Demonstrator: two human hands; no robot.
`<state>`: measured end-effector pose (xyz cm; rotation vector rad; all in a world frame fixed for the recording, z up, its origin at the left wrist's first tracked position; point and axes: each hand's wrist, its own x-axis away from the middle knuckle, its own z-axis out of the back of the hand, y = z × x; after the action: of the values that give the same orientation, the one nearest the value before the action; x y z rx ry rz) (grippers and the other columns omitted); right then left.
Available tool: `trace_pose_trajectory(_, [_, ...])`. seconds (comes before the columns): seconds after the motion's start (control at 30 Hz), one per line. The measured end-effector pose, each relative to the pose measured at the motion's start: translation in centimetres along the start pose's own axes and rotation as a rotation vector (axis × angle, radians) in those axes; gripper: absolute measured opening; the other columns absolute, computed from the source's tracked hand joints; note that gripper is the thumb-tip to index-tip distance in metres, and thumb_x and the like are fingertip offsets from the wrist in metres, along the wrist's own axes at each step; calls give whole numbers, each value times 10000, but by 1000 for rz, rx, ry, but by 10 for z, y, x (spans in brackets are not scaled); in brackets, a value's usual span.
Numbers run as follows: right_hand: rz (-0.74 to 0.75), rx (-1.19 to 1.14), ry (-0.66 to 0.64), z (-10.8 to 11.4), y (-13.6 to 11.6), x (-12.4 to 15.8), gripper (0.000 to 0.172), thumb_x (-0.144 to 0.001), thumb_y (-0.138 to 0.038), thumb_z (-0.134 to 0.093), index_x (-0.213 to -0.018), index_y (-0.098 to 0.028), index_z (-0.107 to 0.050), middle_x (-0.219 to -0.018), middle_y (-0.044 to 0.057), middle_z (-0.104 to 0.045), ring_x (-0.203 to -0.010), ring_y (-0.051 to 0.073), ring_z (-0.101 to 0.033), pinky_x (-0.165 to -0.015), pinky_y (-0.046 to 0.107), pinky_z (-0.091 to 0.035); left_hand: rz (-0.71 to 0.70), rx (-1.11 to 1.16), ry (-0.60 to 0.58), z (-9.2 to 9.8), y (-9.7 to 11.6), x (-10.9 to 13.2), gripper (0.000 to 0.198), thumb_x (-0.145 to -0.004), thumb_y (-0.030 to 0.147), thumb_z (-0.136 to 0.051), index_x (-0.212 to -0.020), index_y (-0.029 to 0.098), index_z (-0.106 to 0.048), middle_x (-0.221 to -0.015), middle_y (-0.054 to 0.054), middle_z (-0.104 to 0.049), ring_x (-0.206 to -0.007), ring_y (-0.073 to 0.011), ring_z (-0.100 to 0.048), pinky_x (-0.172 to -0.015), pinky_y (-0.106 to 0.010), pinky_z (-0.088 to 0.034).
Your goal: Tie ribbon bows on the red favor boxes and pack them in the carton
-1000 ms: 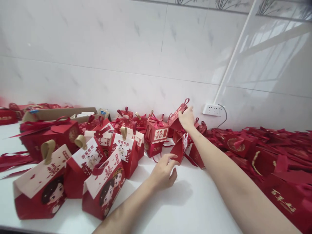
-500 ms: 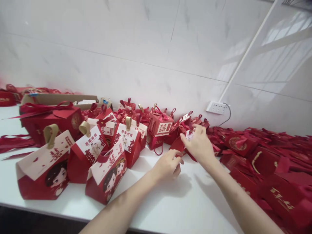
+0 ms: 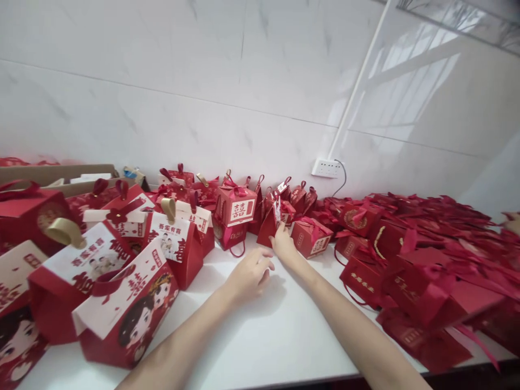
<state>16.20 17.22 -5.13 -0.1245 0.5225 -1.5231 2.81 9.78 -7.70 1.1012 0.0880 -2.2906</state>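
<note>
- The right hand [image 3: 284,248] is just right of the frame's centre. Its arm runs in from the bottom right.
- Its fingers are stretched forward and close together, and their tips touch the lower right corner of a small red box [image 3: 268,223].
- The back of the hand faces the camera, so I cannot tell whether the thumb and fingers pinch the box or only rest against it.
- The small red box stands on the white table [image 3: 284,336], just above centre. It tapers upward and has a white tag and a ribbon loop at the top.
- The left hand [image 3: 248,275] lies just below and left of the right hand, palm down on the table. Its fingers are loosely curled and it holds nothing. Its fingertips are near the right wrist.
- A cube box with a white label [image 3: 236,205] sits on top of another red box, just left of the small red box.
- A low red box with a bow [image 3: 311,238] stands just right of the right hand.
- Larger red and white boxes with a cartoon couple [image 3: 125,311] fill the lower left of the frame.
- A pile of flat red bags [image 3: 426,254] covers the table on the right side.
- A white wall socket [image 3: 327,168] is on the tiled wall above centre.
- A cardboard box [image 3: 57,174] sits at the far left, against the wall.
</note>
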Motion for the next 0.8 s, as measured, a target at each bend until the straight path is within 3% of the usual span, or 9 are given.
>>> trace_pose_trajectory(0.23, [18, -56, 31, -8, 3, -12, 463, -864, -167, -496, -1273, -36, -323, -1222, 258, -510, -1080, 330, -576, -877, 398, -446, 4, -26, -24, -1, -6, 0, 187, -796, 78, -410, -860, 180, -553, -1010, -97, -571, -860, -171, -612, -741, -303, -515])
trace_pose_trajectory(0.47, [101, -145, 42, -8, 26, 8, 556, -799, -192, -595, -1268, -54, -331, -1170, 211, -563, -1097, 255, -563, -881, 331, -450, 42, -12, -71, 0, -10, 0, 186, -806, 109, -402, -858, 186, -563, -1021, -92, -570, -922, -192, -605, -787, -328, -509])
trace_pose_trajectory(0.67, [216, -145, 159, 22, 25, 27, 239, -816, -164, -522, -1051, -142, -560, -1082, 131, -581, -994, 229, -580, -881, 362, -452, 58, -2, -88, 2, -9, -2, 199, -822, 155, -378, -827, 198, -573, -1006, -80, -592, -925, -186, -616, -784, -305, -510])
trace_pose_trajectory(0.8, [262, -110, 322, 52, 21, 35, 161, -824, -163, -502, -950, -161, -601, -992, 91, -598, -982, 201, -557, -889, 331, -452, 60, 24, -45, 0, -17, -1, 191, -827, 204, -401, -800, 217, -589, -1016, -84, -608, -902, -211, -633, -753, -319, -516])
